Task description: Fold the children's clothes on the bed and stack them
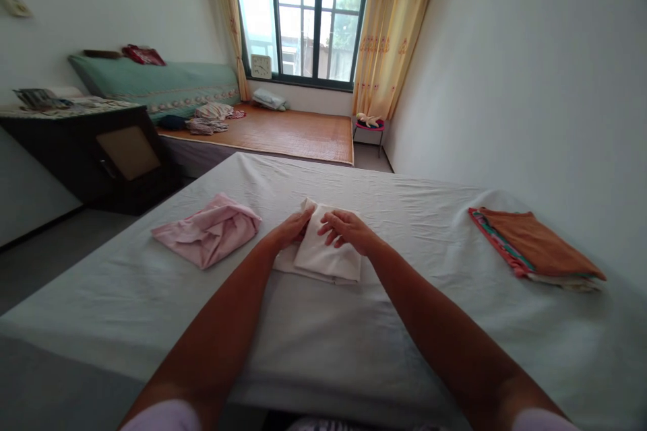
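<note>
A folded white cloth (328, 262) lies on the sheet-covered surface in front of me, with a flap turned over from its left side. My left hand (294, 227) closes on the cloth's left edge, thumb on the near side of the fold. Over the upper middle of the same cloth is my right hand (346, 227), its fingers loosely bent and apart; whether the fingertips touch the fabric is hard to make out. To the left lies a crumpled pink cloth (215, 232). At the right, a stack of folded cloths (540, 246) has an orange-brown piece on top.
A pale sheet (414, 323) covers the surface. Beyond it stands a low bed (303, 131) with a woven mat and heaped clothes (209, 120). A dark cabinet (85, 155) is at left, a small stool (371, 124) near the curtain, and a white wall at right.
</note>
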A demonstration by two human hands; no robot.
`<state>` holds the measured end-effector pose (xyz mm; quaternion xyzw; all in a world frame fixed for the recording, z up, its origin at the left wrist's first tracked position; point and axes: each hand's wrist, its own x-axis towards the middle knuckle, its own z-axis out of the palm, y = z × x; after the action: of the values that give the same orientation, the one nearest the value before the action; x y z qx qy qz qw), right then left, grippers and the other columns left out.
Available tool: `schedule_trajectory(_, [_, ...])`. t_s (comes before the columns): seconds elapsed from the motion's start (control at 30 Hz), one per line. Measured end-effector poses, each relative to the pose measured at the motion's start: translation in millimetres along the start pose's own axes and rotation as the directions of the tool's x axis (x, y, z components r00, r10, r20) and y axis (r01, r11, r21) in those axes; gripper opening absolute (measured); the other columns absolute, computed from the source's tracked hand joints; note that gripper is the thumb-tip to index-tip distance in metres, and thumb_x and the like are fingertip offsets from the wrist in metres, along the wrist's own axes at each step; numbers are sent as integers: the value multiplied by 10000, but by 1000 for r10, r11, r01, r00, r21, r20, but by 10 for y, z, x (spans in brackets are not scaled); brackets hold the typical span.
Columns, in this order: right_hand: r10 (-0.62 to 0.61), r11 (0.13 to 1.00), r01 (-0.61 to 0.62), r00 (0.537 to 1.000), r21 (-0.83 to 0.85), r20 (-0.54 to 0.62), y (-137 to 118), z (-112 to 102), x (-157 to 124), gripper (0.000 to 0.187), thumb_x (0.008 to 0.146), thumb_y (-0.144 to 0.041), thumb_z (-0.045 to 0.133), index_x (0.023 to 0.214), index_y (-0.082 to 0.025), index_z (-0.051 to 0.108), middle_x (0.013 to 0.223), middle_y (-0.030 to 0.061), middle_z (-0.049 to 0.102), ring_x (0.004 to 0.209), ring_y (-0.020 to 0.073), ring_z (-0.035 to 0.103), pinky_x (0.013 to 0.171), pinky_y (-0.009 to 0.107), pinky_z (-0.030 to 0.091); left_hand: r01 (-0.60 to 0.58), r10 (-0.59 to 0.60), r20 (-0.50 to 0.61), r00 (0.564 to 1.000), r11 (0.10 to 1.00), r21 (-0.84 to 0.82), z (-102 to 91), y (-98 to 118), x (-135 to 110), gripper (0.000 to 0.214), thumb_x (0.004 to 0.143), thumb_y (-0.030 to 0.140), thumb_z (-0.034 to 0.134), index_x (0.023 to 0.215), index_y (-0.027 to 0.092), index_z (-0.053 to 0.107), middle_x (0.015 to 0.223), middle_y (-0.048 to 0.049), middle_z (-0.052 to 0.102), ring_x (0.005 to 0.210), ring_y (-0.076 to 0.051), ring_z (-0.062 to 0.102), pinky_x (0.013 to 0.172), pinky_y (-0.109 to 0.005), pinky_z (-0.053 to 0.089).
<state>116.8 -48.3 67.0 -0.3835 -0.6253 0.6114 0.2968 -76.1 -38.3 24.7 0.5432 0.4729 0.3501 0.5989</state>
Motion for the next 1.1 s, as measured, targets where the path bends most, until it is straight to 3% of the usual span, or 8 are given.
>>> schedule_trajectory(0.23, [-111,994,109,888,-30,-447,299,-401,-197,350,766,-514,588,839,-171,574,741,20,675,509,77,569,447,172,399,-242,264,-26,964,916,320,39,68,16,562,726,453,648,1172,113,605,1032,-96,680,968,-266,610,820,-354,495])
schedule_trajectory(0.4, [-169,986,143,864,-91,-474,441,-432,-270,387,773,-560,562,816,-176,568,700,22,667,489,98,570,445,202,407,-206,254,-84,963,903,376,-203,76,-62,682,724,331,590,1359,131,444,1169,-103,647,1053,-263,600,888,-357,491])
schedule_trajectory(0.53, [-299,937,163,831,-308,-470,441,-392,-278,369,858,-546,481,888,-190,573,753,36,685,561,133,623,529,244,476,-139,253,-88,963,753,644,-300,35,-66,697,735,320,577,1387,133,418,1264,-129,610,1132,-278,574,971,-365,446])
schedule_trajectory(0.6, [-424,847,192,806,-496,-413,409,-334,-291,340,915,-488,424,969,-198,592,865,61,704,736,164,669,676,285,520,-60,232,-115,966,633,772,-293,45,-71,700,768,311,543,1425,145,366,1283,-133,601,1142,-284,576,988,-375,428])
schedule_trajectory(0.7, [-537,608,266,832,-748,-141,386,-194,-323,347,952,-412,392,1144,-218,605,1167,88,663,1158,208,562,986,375,430,41,197,-152,968,476,879,-245,96,-102,692,805,312,518,1454,181,319,1248,-119,625,1122,-282,594,962,-373,440])
schedule_trajectory(0.83, [-378,362,336,906,-869,193,454,-32,-366,503,926,-469,450,1377,-249,479,1456,75,447,1401,253,285,1134,470,219,93,407,-239,882,346,933,-103,148,-120,595,830,218,480,1419,212,393,1253,-103,600,1147,-253,555,965,-358,445])
schedule_trajectory(0.93, [-296,297,330,924,-896,242,488,8,-398,603,901,-516,473,1437,-248,405,1516,86,348,1423,276,227,1143,501,162,-53,577,-108,810,256,965,50,112,-66,497,859,137,412,1339,216,508,1284,-90,565,1222,-229,478,1053,-356,384])
schedule_trajectory(1.1, [-338,233,371,897,-899,283,456,45,-459,582,915,-500,458,1421,-214,426,1500,100,375,1410,250,260,1163,470,103,-304,447,188,874,202,931,129,-99,81,415,963,340,341,1282,214,574,1349,-79,545,1280,-231,450,1108,-416,319])
